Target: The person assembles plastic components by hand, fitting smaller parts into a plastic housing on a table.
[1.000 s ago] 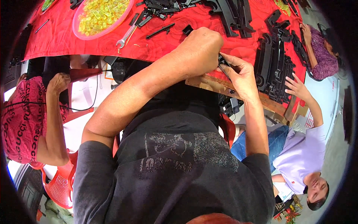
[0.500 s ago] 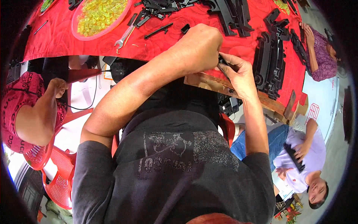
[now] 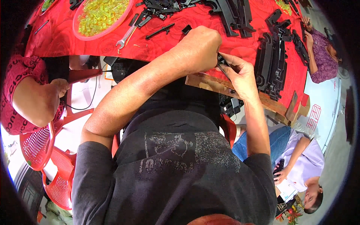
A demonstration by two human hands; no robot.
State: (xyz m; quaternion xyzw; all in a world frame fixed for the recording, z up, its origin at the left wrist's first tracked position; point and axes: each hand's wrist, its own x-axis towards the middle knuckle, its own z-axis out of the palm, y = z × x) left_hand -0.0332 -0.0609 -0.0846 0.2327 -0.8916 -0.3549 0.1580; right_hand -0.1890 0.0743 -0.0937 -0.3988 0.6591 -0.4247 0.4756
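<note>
At the near edge of the red-covered table, my right hand (image 3: 240, 70) pinches a narrow black plastic part (image 3: 223, 64) between thumb and fingers. My left hand (image 3: 204, 47) is curled into a fist against the far end of that part. Its fingers are turned away, so what they grip is hidden. A small black block (image 3: 186, 29) lies just beyond my left wrist, and a thin black rod-like part (image 3: 160, 31) rests farther left. Right of my right hand stand long black moulded parts (image 3: 270, 63), side by side.
A pink-rimmed bowl (image 3: 79, 36) of yellow translucent pieces and a metal spanner (image 3: 122, 42) are at the far left. Black parts (image 3: 234, 18) lie at the back. A wooden board (image 3: 210, 83) edges the table. People sit at both sides; a red plastic chair (image 3: 60, 180) is at left.
My hands stay nearly in place, with the black part slightly more exposed between them. The person at left leans differently, and the one at lower right has lowered a black part.
</note>
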